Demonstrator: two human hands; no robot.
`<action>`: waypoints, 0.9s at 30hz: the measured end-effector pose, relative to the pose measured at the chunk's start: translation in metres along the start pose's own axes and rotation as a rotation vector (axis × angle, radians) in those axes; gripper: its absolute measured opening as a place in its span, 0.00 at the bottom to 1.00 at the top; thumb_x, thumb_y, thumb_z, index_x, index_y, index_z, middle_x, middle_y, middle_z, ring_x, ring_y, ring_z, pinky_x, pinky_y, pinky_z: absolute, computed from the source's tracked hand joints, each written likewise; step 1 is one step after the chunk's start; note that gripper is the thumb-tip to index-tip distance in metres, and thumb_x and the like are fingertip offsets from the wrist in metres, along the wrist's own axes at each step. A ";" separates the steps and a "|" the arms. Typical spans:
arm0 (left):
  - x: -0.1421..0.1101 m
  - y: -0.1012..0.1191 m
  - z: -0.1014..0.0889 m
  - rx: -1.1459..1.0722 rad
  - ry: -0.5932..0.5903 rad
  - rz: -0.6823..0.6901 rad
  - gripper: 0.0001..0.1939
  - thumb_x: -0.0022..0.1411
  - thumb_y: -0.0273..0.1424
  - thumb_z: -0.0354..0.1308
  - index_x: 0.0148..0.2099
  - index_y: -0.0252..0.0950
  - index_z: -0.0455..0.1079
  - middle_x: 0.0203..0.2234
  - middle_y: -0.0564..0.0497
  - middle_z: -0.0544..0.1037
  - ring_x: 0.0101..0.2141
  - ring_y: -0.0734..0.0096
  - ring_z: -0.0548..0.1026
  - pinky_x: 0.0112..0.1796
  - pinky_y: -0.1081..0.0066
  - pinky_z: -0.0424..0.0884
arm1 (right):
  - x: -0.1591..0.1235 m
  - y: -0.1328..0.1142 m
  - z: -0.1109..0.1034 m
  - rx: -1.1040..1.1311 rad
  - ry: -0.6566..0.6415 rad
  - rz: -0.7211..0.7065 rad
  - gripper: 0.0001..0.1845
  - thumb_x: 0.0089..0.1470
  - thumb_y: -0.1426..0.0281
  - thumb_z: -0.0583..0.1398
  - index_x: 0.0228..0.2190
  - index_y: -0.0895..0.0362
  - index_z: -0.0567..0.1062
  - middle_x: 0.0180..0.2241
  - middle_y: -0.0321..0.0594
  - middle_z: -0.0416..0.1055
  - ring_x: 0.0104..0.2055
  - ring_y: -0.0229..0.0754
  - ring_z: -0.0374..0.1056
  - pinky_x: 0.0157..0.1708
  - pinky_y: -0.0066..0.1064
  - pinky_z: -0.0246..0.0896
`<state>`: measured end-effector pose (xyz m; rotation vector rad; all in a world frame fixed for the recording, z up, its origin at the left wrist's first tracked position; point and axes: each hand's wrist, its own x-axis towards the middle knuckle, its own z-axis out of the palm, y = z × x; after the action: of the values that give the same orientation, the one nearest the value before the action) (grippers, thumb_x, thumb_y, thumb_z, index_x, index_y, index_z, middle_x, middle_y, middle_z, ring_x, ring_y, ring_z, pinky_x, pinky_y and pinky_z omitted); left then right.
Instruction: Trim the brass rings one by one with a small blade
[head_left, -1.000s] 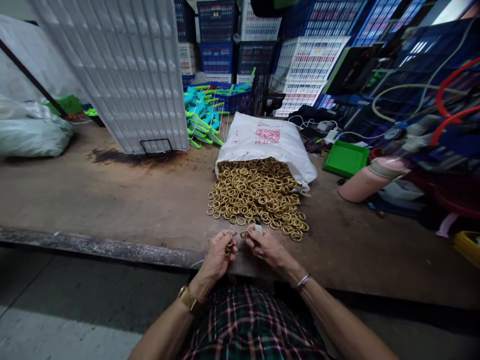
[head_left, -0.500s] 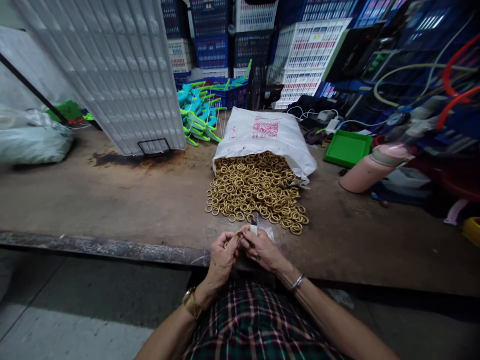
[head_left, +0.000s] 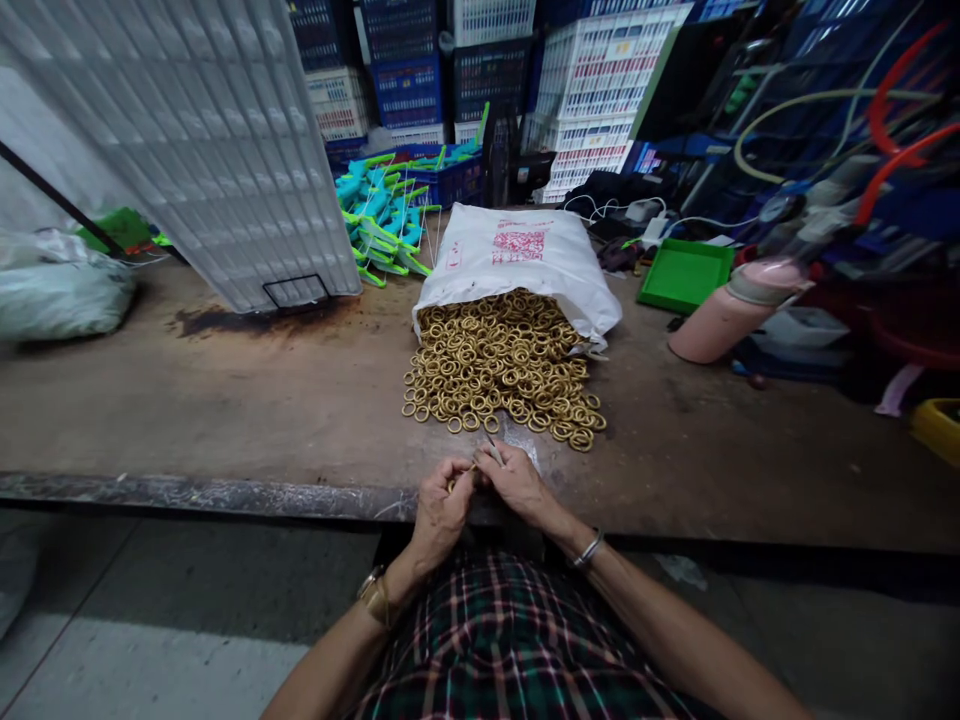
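Through my remote view, I have the tan-toned bare left forearm slanting inward from below, the bare right forearm mirroring it. The bare left hand and bare right hand come together, thumbs inward, fingers curled; I can't tell whether their fingertips touch.

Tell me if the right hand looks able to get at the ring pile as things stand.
Probably yes: the ring pile lies just beyond the right hand and nothing stands between them, though the tool in its grip might hamper picking.
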<state>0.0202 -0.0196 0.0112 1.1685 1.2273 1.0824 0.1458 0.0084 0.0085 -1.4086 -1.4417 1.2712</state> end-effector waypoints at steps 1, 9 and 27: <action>-0.001 0.001 0.001 -0.043 -0.017 -0.049 0.10 0.54 0.37 0.56 0.32 0.34 0.69 0.18 0.56 0.68 0.18 0.79 0.61 0.22 0.78 0.57 | -0.001 0.000 0.000 -0.004 0.011 -0.004 0.12 0.48 0.64 0.53 0.18 0.55 0.62 0.16 0.29 0.57 0.21 0.32 0.52 0.22 0.25 0.48; -0.003 0.002 0.004 -0.197 -0.104 -0.292 0.14 0.53 0.41 0.56 0.32 0.35 0.63 0.18 0.57 0.64 0.16 0.84 0.58 0.17 0.81 0.51 | -0.004 0.001 -0.003 -0.055 0.050 -0.019 0.12 0.47 0.64 0.52 0.18 0.55 0.61 0.17 0.29 0.56 0.21 0.32 0.50 0.23 0.25 0.47; -0.001 -0.003 0.001 -0.400 -0.118 -0.285 0.18 0.51 0.45 0.58 0.30 0.35 0.59 0.18 0.58 0.64 0.16 0.84 0.58 0.16 0.81 0.50 | -0.009 0.015 -0.011 -0.447 -0.039 -0.204 0.08 0.50 0.72 0.49 0.24 0.55 0.66 0.20 0.34 0.63 0.22 0.36 0.56 0.25 0.27 0.47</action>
<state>0.0207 -0.0213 0.0084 0.7172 0.9919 0.9715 0.1610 -0.0005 -0.0023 -1.4722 -1.9258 0.8851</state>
